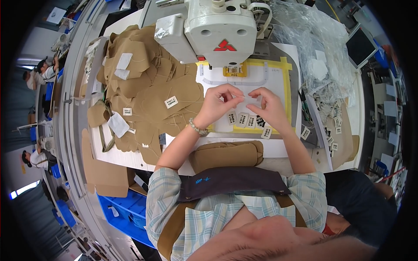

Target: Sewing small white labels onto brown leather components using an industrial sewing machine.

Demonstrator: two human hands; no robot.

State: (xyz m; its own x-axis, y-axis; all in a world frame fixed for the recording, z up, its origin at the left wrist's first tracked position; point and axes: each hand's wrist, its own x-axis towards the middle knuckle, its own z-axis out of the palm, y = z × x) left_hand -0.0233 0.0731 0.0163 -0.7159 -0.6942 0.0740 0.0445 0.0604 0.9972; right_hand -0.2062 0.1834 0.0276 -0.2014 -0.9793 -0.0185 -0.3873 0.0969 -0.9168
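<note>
My left hand point(219, 103) and my right hand point(271, 107) meet just below the head of a white sewing machine point(220, 35). Between their pinched fingertips is a small, thin white piece point(251, 101), too pale to tell whether it is a label or backing paper. Several small printed labels point(243, 119) lie on the white work sheet beneath my hands. Yellow tape point(286, 87) borders that sheet. A yellow presser part point(235, 71) sits under the machine head, beyond my fingers. Nearer to me, a stack of brown fabric pieces point(226, 155) rests at the table edge.
Brown fabric pieces point(170, 93), some bearing labels, are heaped on the left. Crumpled clear plastic point(320, 48) covers the back right. A grey-walled tray point(317, 130) and more labels point(334, 143) are on the right. A blue crate point(124, 209) stands at lower left.
</note>
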